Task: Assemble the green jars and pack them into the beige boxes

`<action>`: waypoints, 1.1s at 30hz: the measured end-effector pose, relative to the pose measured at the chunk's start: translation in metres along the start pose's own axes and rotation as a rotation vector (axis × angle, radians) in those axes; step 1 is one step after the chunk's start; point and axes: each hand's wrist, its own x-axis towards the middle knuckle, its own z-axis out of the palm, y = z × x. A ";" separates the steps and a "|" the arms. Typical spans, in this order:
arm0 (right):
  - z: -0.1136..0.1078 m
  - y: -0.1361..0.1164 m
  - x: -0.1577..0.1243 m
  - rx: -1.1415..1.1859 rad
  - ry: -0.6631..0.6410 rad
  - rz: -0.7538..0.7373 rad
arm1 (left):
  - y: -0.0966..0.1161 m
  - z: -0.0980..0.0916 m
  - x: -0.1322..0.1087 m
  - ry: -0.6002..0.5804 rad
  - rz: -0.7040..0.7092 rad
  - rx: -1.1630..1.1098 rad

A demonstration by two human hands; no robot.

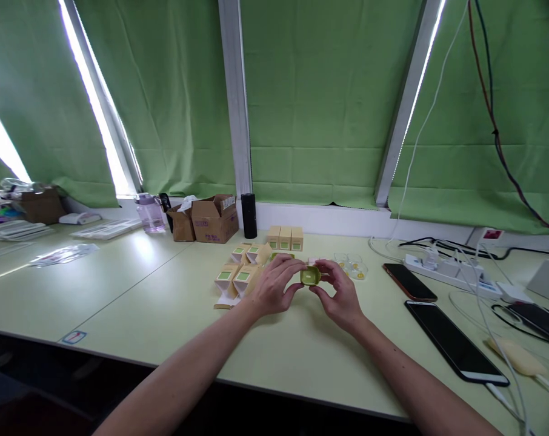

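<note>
Both hands are raised over the table, pinching a small green square cup (310, 277) between them. Its hollow inside faces me. My left hand (275, 287) has its thumb and fingertips at the cup's left side, while my right hand (339, 295) grips the right side the same way. To the left of my left hand stand several opened small cardboard boxes (226, 274) with green square labels. Partly hidden behind my left hand is another green thing (281, 256). Beyond the right hand lies a clear plastic tray (357, 270) with small yellow pieces.
Closed small boxes (285, 238) stand in a row at the back, near a black cylinder (249, 216) and a larger cardboard carton (214, 218). Two phones, one black-screened and larger (454, 339), lie at right beside a power strip (451, 275) and loose cables. A purple bottle (150, 213) stands far left.
</note>
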 end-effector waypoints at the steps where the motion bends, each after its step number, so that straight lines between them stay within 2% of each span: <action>1: 0.000 0.001 0.000 0.013 0.008 0.007 | 0.000 0.000 0.000 0.005 -0.006 -0.004; 8: -0.001 0.001 -0.001 0.030 -0.018 0.018 | -0.001 0.001 -0.001 0.002 -0.120 -0.064; 17: -0.001 0.005 -0.002 -0.027 -0.037 -0.018 | 0.000 0.011 -0.002 0.095 -0.308 -0.241; 24: -0.002 0.009 -0.003 -0.110 -0.055 -0.007 | -0.006 0.015 -0.003 0.115 -0.395 -0.261; 33: 0.000 0.004 0.001 -0.009 -0.114 0.142 | -0.012 0.019 -0.007 0.067 -0.453 -0.234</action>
